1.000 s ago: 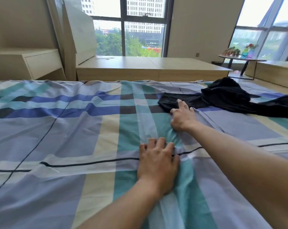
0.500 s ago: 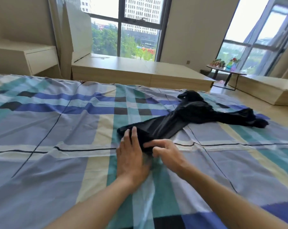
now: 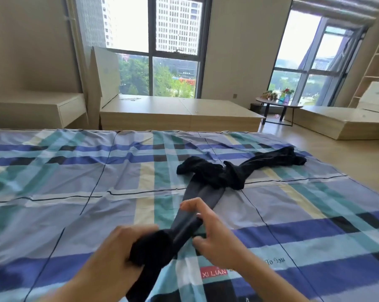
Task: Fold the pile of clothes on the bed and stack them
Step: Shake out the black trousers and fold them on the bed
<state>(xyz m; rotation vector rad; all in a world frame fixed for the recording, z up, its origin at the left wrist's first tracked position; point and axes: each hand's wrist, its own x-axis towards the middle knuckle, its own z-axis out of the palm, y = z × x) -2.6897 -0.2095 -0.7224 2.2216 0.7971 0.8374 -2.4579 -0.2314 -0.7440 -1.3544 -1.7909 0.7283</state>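
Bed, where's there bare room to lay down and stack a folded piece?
The whole left half of the bed is bare sheet, from the far edge to the left hand. A smaller free patch lies right of the right hand. The middle is crowded: the black garment sprawls from both hands toward the far right edge.

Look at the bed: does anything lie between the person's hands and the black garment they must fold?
Nothing visible does. Both the left hand and the right hand already have a grip on the near end of the black garment, which trails away over the plaid bedsheet.
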